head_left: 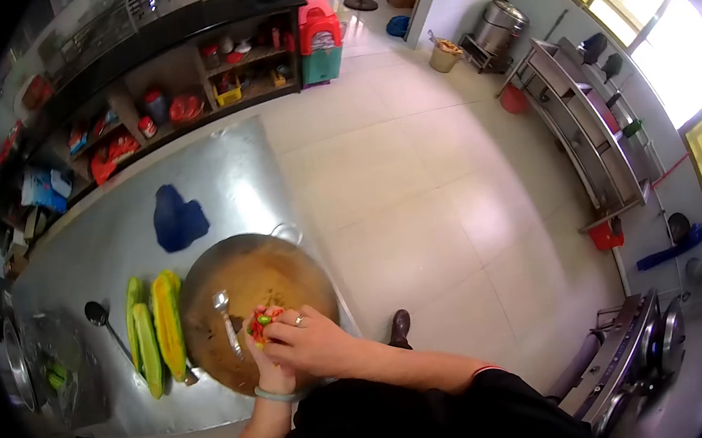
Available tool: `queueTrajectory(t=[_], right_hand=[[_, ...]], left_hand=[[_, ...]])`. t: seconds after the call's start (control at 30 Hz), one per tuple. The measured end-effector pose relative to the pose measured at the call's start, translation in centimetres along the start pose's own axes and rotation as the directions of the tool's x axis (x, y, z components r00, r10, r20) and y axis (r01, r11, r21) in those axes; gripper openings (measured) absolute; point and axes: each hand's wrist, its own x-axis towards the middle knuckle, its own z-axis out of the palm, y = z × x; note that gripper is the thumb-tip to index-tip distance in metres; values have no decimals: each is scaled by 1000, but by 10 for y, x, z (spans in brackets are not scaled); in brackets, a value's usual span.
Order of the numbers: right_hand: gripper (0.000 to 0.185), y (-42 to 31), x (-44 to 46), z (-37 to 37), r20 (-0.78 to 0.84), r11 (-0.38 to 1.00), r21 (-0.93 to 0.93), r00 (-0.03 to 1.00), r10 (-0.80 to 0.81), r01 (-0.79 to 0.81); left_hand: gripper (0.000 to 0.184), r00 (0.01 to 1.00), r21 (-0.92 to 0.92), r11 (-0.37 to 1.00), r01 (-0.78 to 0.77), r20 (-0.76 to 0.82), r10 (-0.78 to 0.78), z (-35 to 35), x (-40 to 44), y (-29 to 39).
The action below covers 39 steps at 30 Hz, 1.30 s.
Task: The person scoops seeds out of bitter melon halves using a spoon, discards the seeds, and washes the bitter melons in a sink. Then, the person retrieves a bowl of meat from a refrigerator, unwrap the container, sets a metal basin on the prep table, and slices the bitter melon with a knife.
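Both hands are together over a wide round metal pan (pixel 211 272) on the steel table. My left hand (pixel 271 368), with a pale bangle at its wrist, is cupped around small red and green pieces (pixel 261 321) that look like chillies. My right hand (pixel 308 339), wearing a ring, has its fingers bent over these pieces from the right. A metal spoon or peeler (pixel 229 324) lies inside the pan, left of my hands. Cut green and yellow long gourds or melons (pixel 169 324) lie just left of the pan.
A dark blue cloth (pixel 178 217) and a black ladle (pixel 97 314) lie on the steel table (pixel 233 159). A clear plastic bag (pixel 63 369) is at the left. Shelves (pixel 175 88) stand behind, a metal rack (pixel 580 122) and stove (pixel 618 362) at the right.
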Motion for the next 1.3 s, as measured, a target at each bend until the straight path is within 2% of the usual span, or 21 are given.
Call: queueTrajectory(t=[0.03,0.17,0.23,0.3,0.4,0.43,0.47,0.5,0.53,0.6,0.63,0.7,0.73,0.77,0.83,0.87,0.93,1.03,1.1,1.23,1.3], right_hand=[[25,14,-13,-11,-15,1000,-7,1000,0,0],[22,85,-78,-74,-86,982,189,996,16,1],[22,128,-117,-97,-97,925,379,992,80,-38],[23,167,-156,-136,-206,913,401,964,170,-75],[18,218,-191,-209,-188,788,571,898,399,-230],[18,236,-200,-228,-196,796,563,900,390,-223],[16,256,-212,-242,-196,711,639,831,520,-294],[14,277,-219,-253,-178,609,711,748,639,-352],[14,301,-224,-258,-182,615,708,752,633,-347],[15,354,-233,-263,45,68,963,403,914,-262],[15,376,-239,-269,53,61,963,404,913,-263],[18,427,-250,-285,319,-111,878,396,861,-466],[16,455,-260,-281,182,71,889,491,852,-453],[16,481,-265,-291,214,44,886,492,844,-461],[14,540,-270,-322,55,185,852,435,899,-490],[14,568,-271,-334,60,167,861,421,905,-481],[13,622,-266,-379,-141,371,712,395,908,-596],[13,690,-257,-439,-222,444,593,393,892,-671],[13,739,-256,-463,-312,464,656,345,885,-596],[12,831,-254,-526,-446,574,494,377,812,-653],[11,891,-260,-550,-472,654,274,494,730,-705]], left_hand=[[21,995,99,992,-78,-54,84,15,1,-23],[20,993,-90,994,58,111,-48,18,35,-121],[20,998,-66,997,37,53,-33,38,47,-176],[20,998,-37,999,31,61,-29,63,51,-228],[16,977,-164,968,190,130,-170,95,69,-294],[15,966,-206,948,241,149,-213,112,76,-314],[13,917,-374,838,397,190,-350,128,81,-330],[13,916,-374,837,399,200,-348,149,85,-347],[14,894,-350,826,442,241,-377,168,94,-365],[16,855,-307,803,511,276,-438,201,124,-404],[16,859,-311,806,504,271,-434,216,142,-422],[17,806,-268,770,579,331,-490,245,188,-462],[17,776,-276,736,618,363,-516,255,214,-481],[18,747,-283,701,655,387,-541,268,242,-501],[17,692,-233,663,711,399,-602,313,291,-544],[17,694,-226,666,711,378,-613,333,314,-562],[17,675,-96,681,725,295,-677,384,355,-605],[15,650,-6,670,742,254,-717,452,406,-659],[15,614,16,637,770,248,-749,493,439,-695],[18,592,198,637,745,245,-768,562,502,-769],[20,636,243,662,709,187,-749,594,540,-809]])
